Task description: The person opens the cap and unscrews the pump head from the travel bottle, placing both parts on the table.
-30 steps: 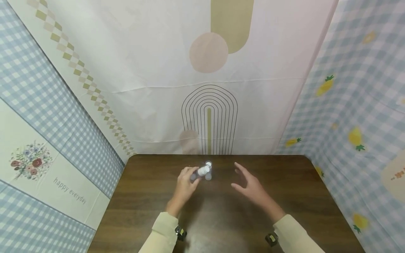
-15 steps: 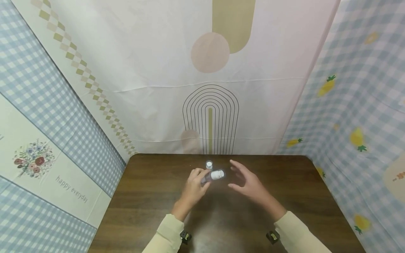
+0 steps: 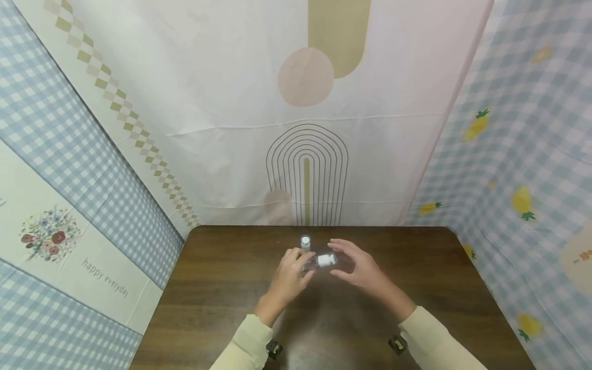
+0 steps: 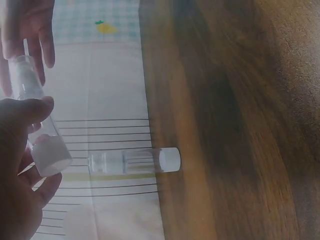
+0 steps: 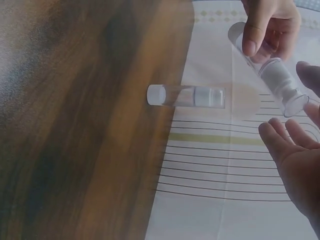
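Observation:
My left hand [image 3: 288, 275] grips a small clear bottle [image 3: 327, 260] with a white base, a white collar and a clear cap. It is held above the table, lying nearly flat with its cap end towards the right. Around that cap end stand the spread fingers and thumb of my right hand [image 3: 363, 270]; whether any finger touches it I cannot tell. In the right wrist view the left thumb and fingers pinch the bottle's [image 5: 280, 80] body. A second bottle [image 3: 305, 242] of the same kind stands upright on the table just behind the left hand.
The brown wooden table [image 3: 222, 303] runs back to a pale printed cloth [image 3: 231, 169]. Blue checked cloths hang at both sides. A small dark device [image 3: 274, 349] is strapped to each wrist.
The left hand has moved right with its bottle, away from the standing bottle, and the bottle has turned flatter. The right hand has come slightly left, its fingers now around the cap end.

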